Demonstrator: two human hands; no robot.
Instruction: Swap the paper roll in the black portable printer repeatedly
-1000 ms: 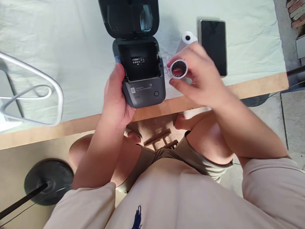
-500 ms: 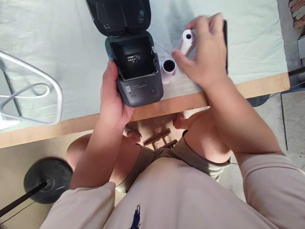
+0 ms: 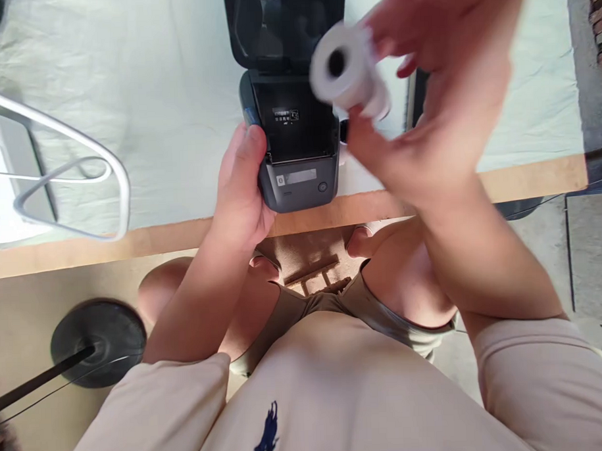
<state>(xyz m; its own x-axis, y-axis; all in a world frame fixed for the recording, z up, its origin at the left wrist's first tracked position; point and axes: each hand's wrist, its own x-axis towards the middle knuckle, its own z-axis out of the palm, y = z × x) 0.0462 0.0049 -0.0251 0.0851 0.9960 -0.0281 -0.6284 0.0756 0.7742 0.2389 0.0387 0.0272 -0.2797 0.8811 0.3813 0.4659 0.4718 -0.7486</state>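
My left hand (image 3: 245,181) grips the left side of a dark grey label printer (image 3: 302,186), its thumb over the side edge. The printer's lid (image 3: 287,28) stands raised, and the paper bay inside shows a small white printed label. Between the thumb and fingers of my right hand (image 3: 425,116) is a white paper roll (image 3: 349,72), slightly blurred, with its dark core hole towards me. The roll is up near the right side of the raised lid. Behind my right hand, a second roll beside the printer is mostly hidden.
A pale cloth (image 3: 177,78) covers the table, whose wooden edge (image 3: 109,250) runs along the front. At left, a white cable (image 3: 124,185) loops over a white box (image 3: 13,176). A dark flat object (image 3: 416,100) lies partly behind my right hand. A round black base (image 3: 98,341) stands on the floor.
My right hand has lifted the white paper roll off the table and brought it up and left, towards the printer. The printer, still in my left hand, appears further right in view.
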